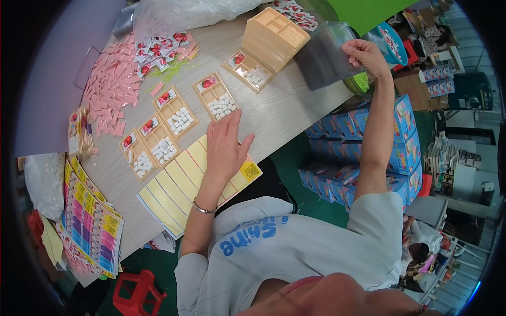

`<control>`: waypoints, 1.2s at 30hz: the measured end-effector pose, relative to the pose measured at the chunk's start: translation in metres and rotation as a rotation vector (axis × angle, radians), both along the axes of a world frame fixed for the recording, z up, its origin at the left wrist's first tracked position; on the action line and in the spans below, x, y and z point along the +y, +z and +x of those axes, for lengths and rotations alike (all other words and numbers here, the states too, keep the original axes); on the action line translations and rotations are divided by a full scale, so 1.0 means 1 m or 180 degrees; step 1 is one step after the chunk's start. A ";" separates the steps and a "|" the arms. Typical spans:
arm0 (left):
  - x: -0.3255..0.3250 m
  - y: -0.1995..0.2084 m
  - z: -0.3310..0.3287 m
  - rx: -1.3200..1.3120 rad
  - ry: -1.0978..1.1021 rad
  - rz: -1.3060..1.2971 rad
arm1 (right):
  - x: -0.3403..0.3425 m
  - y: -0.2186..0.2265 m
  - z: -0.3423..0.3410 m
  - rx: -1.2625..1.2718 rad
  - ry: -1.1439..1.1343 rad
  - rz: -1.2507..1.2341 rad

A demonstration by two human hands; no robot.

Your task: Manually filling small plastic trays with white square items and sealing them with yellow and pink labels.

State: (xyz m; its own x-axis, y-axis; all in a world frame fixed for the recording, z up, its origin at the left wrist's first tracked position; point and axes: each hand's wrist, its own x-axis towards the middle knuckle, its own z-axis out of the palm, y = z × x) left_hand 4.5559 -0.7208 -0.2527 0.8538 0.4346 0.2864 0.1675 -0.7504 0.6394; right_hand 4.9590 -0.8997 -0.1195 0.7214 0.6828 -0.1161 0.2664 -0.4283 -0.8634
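Observation:
My left hand (225,145) lies palm down with fingers outstretched. Its fingertips reach the near end of a beige compartment tray (213,95) that holds white pellets (221,106) and a small strawberry-printed packet (208,82). Under the wrist are yellow striped sheets (168,195). At the far right, my right hand (366,57) is closed in a pinch at the edge of a dark see-through plastic container (324,58); whatever is between its fingers is hidden. More filled trays (167,109) stand in a row to the left. Another tray (242,68) sits beside upright stacked trays (282,34).
Pink sachets (110,79) are heaped at the back left, beside strawberry packets (155,52) and a clear plastic bag (195,13). Printed colourful sheets (92,221) hang over the left edge. Blue boxes (363,152) are stacked at right; a red stool (139,292) stands below.

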 end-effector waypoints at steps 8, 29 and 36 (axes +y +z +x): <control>0.019 0.002 -0.017 -0.0560 -0.0519 -0.1425 | 0.030 0.014 -0.087 -0.3352 -0.0926 -0.0148; 0.175 -0.047 -0.063 -0.0219 0.1472 -0.0177 | 0.291 -0.176 -0.327 -0.1405 0.1282 -0.0718; 0.172 -0.083 -0.018 0.0706 0.1439 0.0910 | 0.212 -0.123 -0.265 -0.1605 0.0434 0.0783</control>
